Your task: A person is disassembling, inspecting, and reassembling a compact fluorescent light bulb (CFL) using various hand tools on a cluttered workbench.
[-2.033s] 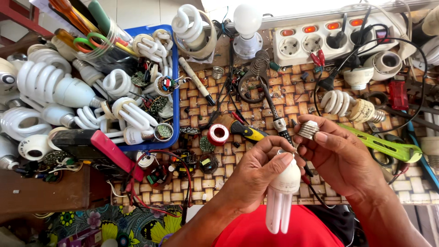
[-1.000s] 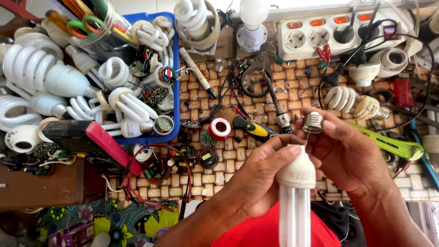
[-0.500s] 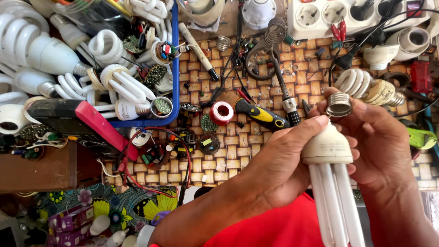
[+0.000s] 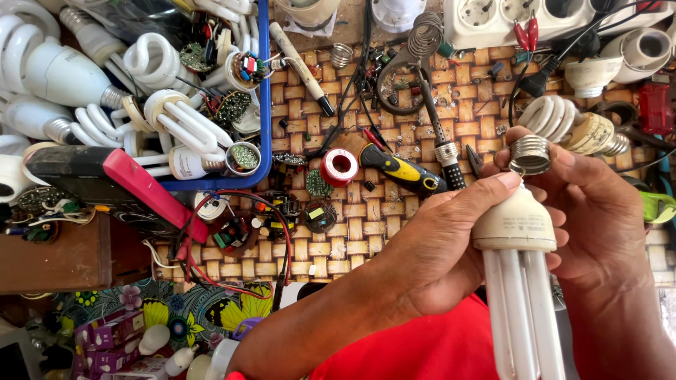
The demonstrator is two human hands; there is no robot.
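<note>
A blue tray (image 4: 265,105) at the far left corner of the woven mat (image 4: 394,225) is heaped with spiral and tube lamps, bare bases and small round circuit boards; a black and red tool case (image 4: 120,186) lies across the tray's near edge. Loose on the mat, between the tray and the hands, lie a red solder spool (image 4: 339,167), a yellow-handled screwdriver (image 4: 401,172), a soldering iron (image 4: 440,137) with a coiled stand beside it, a white marker pen (image 4: 301,67) and scattered circuit boards tangled with red and black wires (image 4: 232,232). A white power strip (image 4: 535,21) runs along the mat's far edge, and a spiral bulb (image 4: 563,123) lies just beyond the right fingertips. The left hand (image 4: 436,246) is closed around the white housing of a tube lamp (image 4: 517,225), thumb laid across its top, tubes pointing toward the person. The right hand (image 4: 598,211) cups the housing from the other side while its thumb and forefinger pinch a metal screw cap (image 4: 529,155) right at the housing's tip; whether cap and housing touch cannot be told. The mat covers a cluttered wooden bench (image 4: 56,257), with flowered cloth (image 4: 176,309) at its near left edge.
</note>
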